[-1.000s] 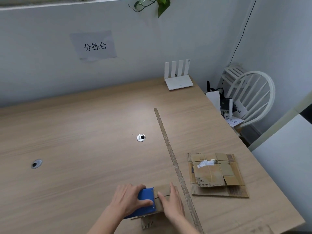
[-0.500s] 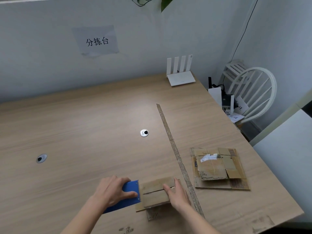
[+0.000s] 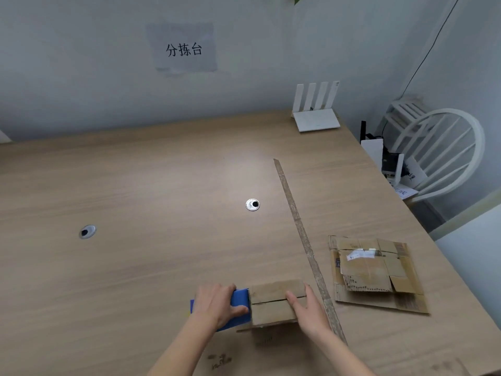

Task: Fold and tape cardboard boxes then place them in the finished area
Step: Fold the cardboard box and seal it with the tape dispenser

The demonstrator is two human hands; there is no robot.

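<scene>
A small cardboard box (image 3: 273, 303) stands near the table's front edge, its two top flaps folded down with a seam between them. My left hand (image 3: 218, 305) grips a blue tape dispenser (image 3: 240, 299) pressed against the box's left side. My right hand (image 3: 309, 310) lies flat on the box's right end, fingers holding the flaps down. A stack of flattened cardboard boxes (image 3: 376, 275) lies to the right, beyond a long cardboard strip (image 3: 303, 240).
The strip runs from mid-table toward the front edge. Two cable grommets (image 3: 252, 204) (image 3: 87, 231) sit in the wooden table (image 3: 162, 185). A white router (image 3: 315, 115) stands at the back right. A white chair (image 3: 444, 153) with devices is beside the table's right edge.
The blue dispenser slid left off the box top to its left side. The folded flaps and seam came into view. My right hand stayed on the box's right end.
</scene>
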